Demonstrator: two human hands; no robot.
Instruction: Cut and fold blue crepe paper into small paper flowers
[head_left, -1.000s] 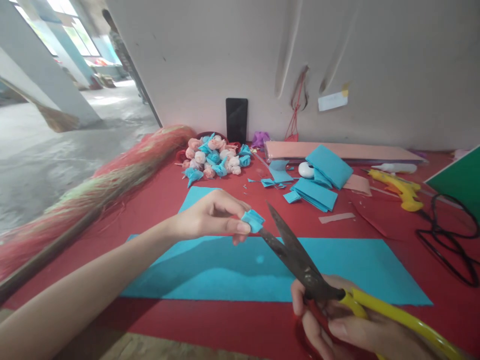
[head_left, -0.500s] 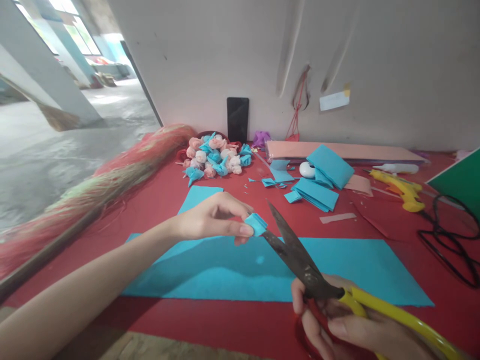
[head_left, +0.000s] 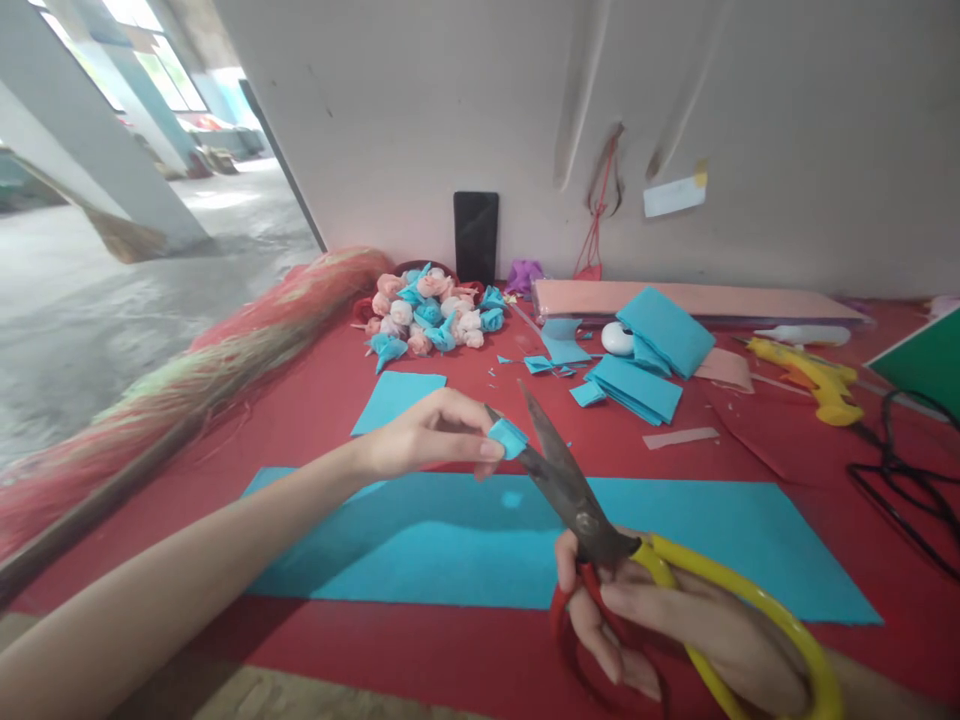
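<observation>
Between thumb and fingers my left hand (head_left: 439, 435) pinches a small folded piece of blue crepe paper (head_left: 508, 438). My right hand (head_left: 675, 615) holds a pair of scissors (head_left: 581, 505) with one yellow and one red handle. The blades are parted; the lower one lies against the folded piece, its tip showing behind it, while the upper blade stands clear. Below both hands a long blue paper strip (head_left: 450, 550) lies flat on the red tabletop (head_left: 420, 640). A smaller blue sheet (head_left: 397, 398) is behind my left wrist.
Paper roses (head_left: 427, 310) are heaped at the back, near an upright black phone (head_left: 476, 235). Folded blue paper (head_left: 637, 388) and scraps lie right of centre. A yellow glue gun (head_left: 814, 380) with a black cord (head_left: 900, 470) is at right, a straw broom (head_left: 247, 350) along the left edge.
My right hand and the scissors have moved left and slightly up, and more of the handles now shows. The left hand with the folded paper has shifted slightly up and left.
</observation>
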